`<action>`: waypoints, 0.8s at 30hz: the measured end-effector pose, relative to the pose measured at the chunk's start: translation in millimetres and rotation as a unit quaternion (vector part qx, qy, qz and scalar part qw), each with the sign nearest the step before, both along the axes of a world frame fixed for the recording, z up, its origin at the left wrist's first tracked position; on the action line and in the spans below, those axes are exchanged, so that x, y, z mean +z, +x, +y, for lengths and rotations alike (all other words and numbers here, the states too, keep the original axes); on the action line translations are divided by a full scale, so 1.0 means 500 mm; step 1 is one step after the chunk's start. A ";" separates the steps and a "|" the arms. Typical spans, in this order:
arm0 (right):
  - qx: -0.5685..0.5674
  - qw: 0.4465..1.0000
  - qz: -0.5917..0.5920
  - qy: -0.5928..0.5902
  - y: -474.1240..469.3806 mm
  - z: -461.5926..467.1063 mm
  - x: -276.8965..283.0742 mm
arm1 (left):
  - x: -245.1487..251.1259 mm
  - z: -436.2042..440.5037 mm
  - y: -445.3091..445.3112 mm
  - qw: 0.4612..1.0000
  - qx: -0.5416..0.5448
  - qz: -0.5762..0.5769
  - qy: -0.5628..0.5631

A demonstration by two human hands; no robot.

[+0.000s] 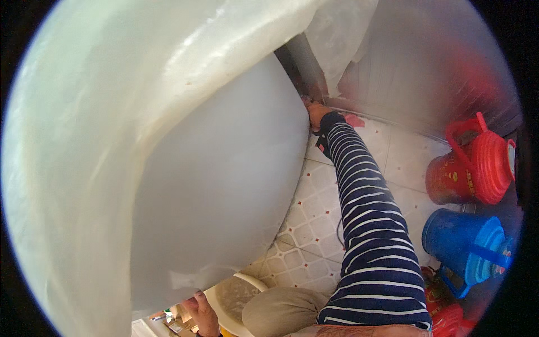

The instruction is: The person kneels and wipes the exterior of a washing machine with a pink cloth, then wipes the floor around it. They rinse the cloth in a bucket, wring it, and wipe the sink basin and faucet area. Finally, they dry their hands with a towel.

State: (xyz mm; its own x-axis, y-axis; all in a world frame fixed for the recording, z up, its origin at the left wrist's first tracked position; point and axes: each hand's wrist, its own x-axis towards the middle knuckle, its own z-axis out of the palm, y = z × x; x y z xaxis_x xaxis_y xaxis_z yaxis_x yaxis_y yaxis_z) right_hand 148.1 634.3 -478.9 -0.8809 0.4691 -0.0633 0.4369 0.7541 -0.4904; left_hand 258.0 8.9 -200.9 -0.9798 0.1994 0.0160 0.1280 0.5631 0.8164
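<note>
A large smooth white panel [227,177], which looks like the side of an appliance or cabinet, fills the middle of the head view. Loose translucent plastic sheeting [84,147] drapes over its upper and left sides. My right hand [318,114], in a navy striped sleeve, reaches down to the far corner of the panel, close to the floor by the wall. Its fingertips are partly hidden there, and what they grip is unclear. At the bottom, my left hand [204,314] touches the near edge of the panel with thumb and fingers.
A red thermos jug [471,164] and a blue thermos jug [463,244] stand on the patterned tile floor [311,219] to the right. Beside my knee [282,309] sits a pale basin [252,282]. A red scrap [354,120] lies near the shiny wall panel [412,80].
</note>
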 end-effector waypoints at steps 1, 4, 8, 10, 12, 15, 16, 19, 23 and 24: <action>0.002 0.999 -0.034 0.012 -0.002 -0.001 -0.012 | -0.013 -0.013 -0.002 0.999 -0.001 -0.011 0.032; -0.012 1.000 -0.007 0.009 -0.005 0.000 -0.036 | -0.036 -0.037 -0.012 1.000 -0.001 0.012 0.029; 0.008 0.994 -0.027 0.101 0.035 -0.009 -0.056 | -0.019 -0.027 -0.007 0.999 0.014 0.030 0.027; 0.028 0.991 0.004 0.128 0.087 -0.012 -0.064 | -0.011 -0.010 -0.002 0.998 0.026 0.051 0.018; 0.017 0.990 0.058 0.126 0.166 -0.017 -0.070 | -0.006 0.006 0.002 0.997 0.018 0.065 0.034; -0.101 0.980 0.037 0.168 0.282 -0.034 -0.063 | -0.003 0.023 0.000 0.997 0.036 0.045 0.052; -0.117 0.983 0.032 0.136 0.315 -0.034 -0.055 | -0.004 0.027 0.001 0.996 0.002 0.048 0.080; -0.150 0.987 0.052 0.017 0.319 -0.029 -0.028 | -0.007 0.031 -0.005 0.997 -0.012 0.026 0.074; -0.023 0.980 0.198 -0.013 0.141 -0.008 -0.031 | -0.014 0.026 -0.010 0.996 -0.031 0.030 0.081; -0.056 0.993 0.098 -0.029 0.090 -0.011 -0.040 | -0.016 0.022 -0.008 0.996 -0.021 0.036 0.073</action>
State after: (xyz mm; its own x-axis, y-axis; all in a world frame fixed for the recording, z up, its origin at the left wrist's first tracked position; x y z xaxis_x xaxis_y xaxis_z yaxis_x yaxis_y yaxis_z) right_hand 193.2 628.7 -499.2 -0.8214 0.5655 0.0740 0.4084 0.6737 -0.6160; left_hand 254.1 20.0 -208.8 -0.9660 0.2304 0.1178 0.2099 0.4315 0.8774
